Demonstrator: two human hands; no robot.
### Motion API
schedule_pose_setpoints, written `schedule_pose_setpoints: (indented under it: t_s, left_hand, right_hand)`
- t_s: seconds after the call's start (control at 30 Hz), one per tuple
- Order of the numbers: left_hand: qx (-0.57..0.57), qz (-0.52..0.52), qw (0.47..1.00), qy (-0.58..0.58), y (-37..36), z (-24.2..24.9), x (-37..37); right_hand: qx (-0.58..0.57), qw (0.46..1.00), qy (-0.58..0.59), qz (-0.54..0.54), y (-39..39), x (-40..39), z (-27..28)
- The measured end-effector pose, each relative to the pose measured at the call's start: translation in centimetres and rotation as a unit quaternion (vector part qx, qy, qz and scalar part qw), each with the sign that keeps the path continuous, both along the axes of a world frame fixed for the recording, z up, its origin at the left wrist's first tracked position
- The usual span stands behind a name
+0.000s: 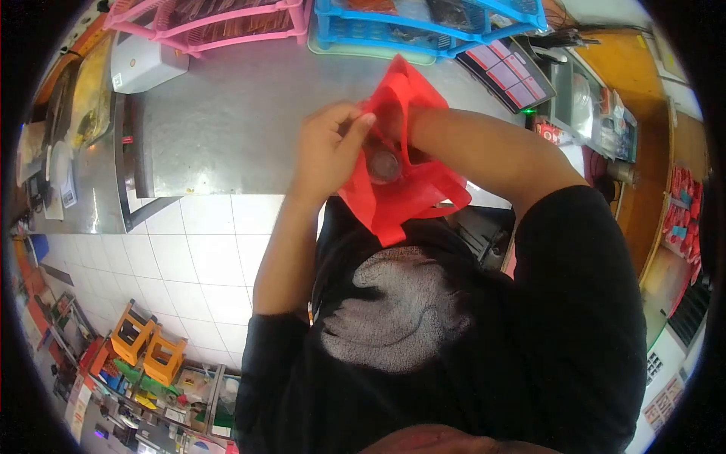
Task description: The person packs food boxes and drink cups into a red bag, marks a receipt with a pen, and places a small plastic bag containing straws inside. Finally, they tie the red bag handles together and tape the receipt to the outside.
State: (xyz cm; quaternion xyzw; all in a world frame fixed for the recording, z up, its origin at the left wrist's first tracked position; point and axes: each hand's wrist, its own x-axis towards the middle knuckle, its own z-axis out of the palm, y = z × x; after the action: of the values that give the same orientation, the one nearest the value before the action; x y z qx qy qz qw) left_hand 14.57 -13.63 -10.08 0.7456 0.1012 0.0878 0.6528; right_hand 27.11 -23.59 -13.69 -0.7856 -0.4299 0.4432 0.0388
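A red plastic bag (442, 181) hangs upright at the near edge of the metal counter, its mouth spread. My left hand (327, 147) is closed on the left rim of the bag, thumb pressed against the fingers. My right hand (392, 121) reaches into the bag from the right, the forearm passing over the rim; its fingers are hidden inside. Below that hand, a round, clear-looking container or lid (384, 165) shows in the bag's opening.
The metal counter (227, 121) carries a pink rack (234, 26), a blue rack (439, 38) and a screen (510, 76) along its back. A white machine (147, 64) stands at the left. Orange stools (164, 356) are on the tiled floor (204, 265).
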Motion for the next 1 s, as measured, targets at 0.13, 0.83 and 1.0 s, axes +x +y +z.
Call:
schedule_pose_setpoints:
  t_s: [0.13, 0.83, 1.0]
  left_hand:
    - [-0.039, 0.036, 0.998, 0.018, 0.5, -0.5, -0.2]
    - [0.273, 0.051, 0.947, -0.160, 1.8, 4.5, 1.2]
    - [0.279, -0.148, 0.920, -0.233, 0.8, 6.4, 8.2]
  right_hand:
    - [-0.003, 1.000, 0.013, -0.005, 0.1, 0.6, -0.2]
    - [0.195, 0.974, 0.101, -0.054, -9.0, 1.6, 12.2]
    - [0.314, 0.886, -0.219, 0.261, -14.5, -2.7, 14.9]
